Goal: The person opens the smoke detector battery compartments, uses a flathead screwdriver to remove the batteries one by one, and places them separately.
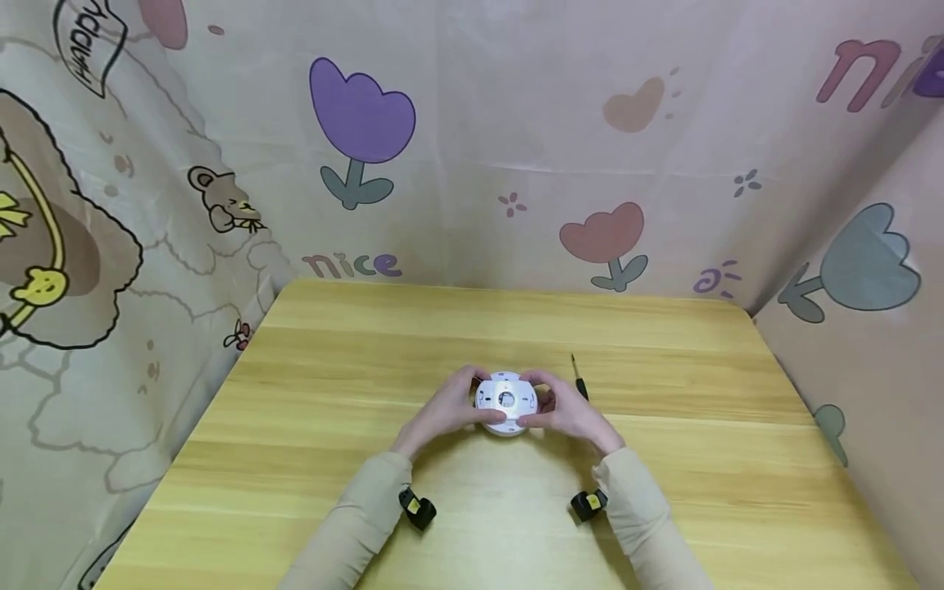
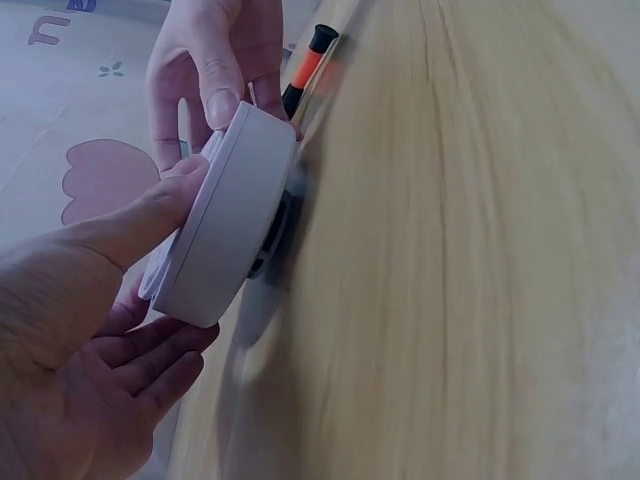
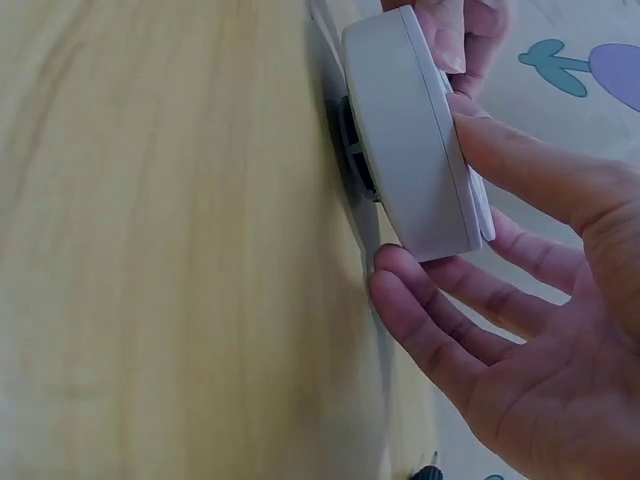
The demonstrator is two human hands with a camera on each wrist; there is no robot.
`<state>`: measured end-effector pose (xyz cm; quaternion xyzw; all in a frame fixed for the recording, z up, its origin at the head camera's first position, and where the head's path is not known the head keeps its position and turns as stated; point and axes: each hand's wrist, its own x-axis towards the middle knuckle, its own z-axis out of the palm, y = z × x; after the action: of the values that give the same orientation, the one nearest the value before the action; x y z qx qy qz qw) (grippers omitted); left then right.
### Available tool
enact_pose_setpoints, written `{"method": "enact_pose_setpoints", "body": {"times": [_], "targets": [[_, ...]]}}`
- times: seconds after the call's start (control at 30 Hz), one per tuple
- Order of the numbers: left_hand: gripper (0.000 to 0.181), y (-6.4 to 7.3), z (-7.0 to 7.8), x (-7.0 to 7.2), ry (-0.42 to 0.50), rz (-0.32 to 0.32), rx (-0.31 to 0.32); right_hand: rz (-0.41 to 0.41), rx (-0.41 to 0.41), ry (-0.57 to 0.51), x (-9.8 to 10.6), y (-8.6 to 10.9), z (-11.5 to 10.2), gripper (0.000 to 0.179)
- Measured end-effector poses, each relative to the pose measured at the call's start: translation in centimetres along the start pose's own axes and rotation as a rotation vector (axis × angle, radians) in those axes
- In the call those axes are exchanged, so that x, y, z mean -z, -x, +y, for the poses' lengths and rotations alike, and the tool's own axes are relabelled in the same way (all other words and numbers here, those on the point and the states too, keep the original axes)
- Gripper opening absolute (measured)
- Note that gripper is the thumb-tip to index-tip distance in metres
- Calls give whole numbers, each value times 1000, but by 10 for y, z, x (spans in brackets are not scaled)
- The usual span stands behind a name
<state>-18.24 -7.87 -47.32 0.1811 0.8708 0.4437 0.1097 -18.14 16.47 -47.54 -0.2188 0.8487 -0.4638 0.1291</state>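
In the head view, the left sleeve (image 1: 347, 512) and right sleeve (image 1: 652, 516), both beige, lie nearest, reaching in over the near side of the wooden counter (image 1: 678, 385). By the inner side of each cuff sits a black box, one on the left (image 1: 419, 511) and one on the right (image 1: 587, 505), both with a yellow label. Beyond them the left hand (image 1: 446, 406) and right hand (image 1: 568, 408) hold a white round device (image 1: 506, 414) from opposite sides, near the middle of the counter, its slotted face and central hole upward. A screwdriver (image 1: 581, 387) lies just beyond the right hand, its tip pointing to the far side. A printed cloth (image 1: 479, 123) with flowers hangs behind the far edge.

In the left wrist view, the left hand grips the device between thumb and fingers, thumb on its upper face. A dark part (image 2: 272, 237) protrudes underneath; whether it touches the counter cannot be told. The screwdriver's handle shows orange and black.

In the right wrist view, the right hand pinches the device likewise, thumb at the upper face and fingers around the lower edge.
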Motion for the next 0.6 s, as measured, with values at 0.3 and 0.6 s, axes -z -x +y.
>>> {"method": "enact_pose_setpoints", "body": {"times": [0.3,0.6], "targets": [[68,0,-6,-2,-104,62,-61,136,67,188,-3,-1,-1,63],[74,4,-13,-1,-236,101,-166,157,73,244,-7,-1,-2,65]]}}
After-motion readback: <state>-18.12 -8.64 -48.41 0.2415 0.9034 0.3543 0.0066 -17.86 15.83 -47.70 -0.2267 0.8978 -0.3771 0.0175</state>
